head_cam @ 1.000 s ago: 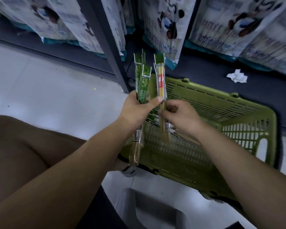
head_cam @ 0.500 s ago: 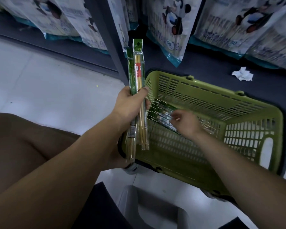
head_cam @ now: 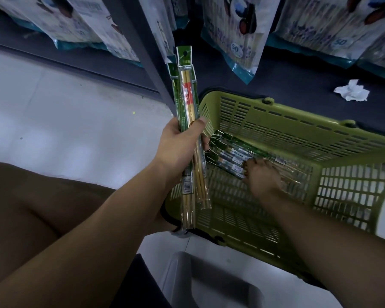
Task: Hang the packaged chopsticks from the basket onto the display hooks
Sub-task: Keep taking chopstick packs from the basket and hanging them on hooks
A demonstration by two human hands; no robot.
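Collection stage, no hanging evident: left hand grips a bundle of packs; right hand, grip indeterminable, reaches remaining packs in basket.

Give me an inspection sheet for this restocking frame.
Surface: pale floor; green basket at the shelf base.
Job's things: held packs upright, hang tabs up; basket packs lying flat.
Clutter: crumpled paper on the shelf base.
Grippers: left hand grips the held packs; right hand on the basket packs, grip unclear.
Cables: nothing seen.
Surroundings: printed bags hanging above.
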